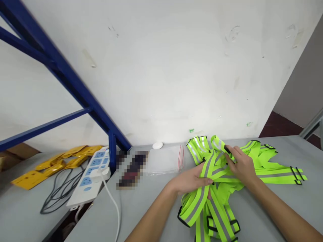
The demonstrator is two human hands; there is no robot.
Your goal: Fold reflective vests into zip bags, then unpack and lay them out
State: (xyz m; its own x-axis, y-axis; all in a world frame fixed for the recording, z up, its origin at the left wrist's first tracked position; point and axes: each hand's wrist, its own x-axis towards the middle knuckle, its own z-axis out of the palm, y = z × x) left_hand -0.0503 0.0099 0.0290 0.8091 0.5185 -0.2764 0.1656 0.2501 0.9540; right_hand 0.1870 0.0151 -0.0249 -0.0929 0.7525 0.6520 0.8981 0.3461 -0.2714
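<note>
Neon green straps [219, 215] with grey reflective stripes and black buckles lie in a tangled heap on the grey table [156, 198]. My left hand [190, 179] holds the straps near the middle of the heap, its thumb on top and its other fingers partly hidden beneath them. At the upper part of the heap, my right hand [239, 164] pinches a green strap by a black buckle. More straps spread to the right, with black buckles at their ends.
Clear zip bags [164, 159] and a round white object [157, 145] lie left of the straps. Further left are a white power strip [88, 178], a dark cable [57, 198], yellow packets [32, 178] and a blue metal frame [75, 82]. A white wall [176, 74] stands behind.
</note>
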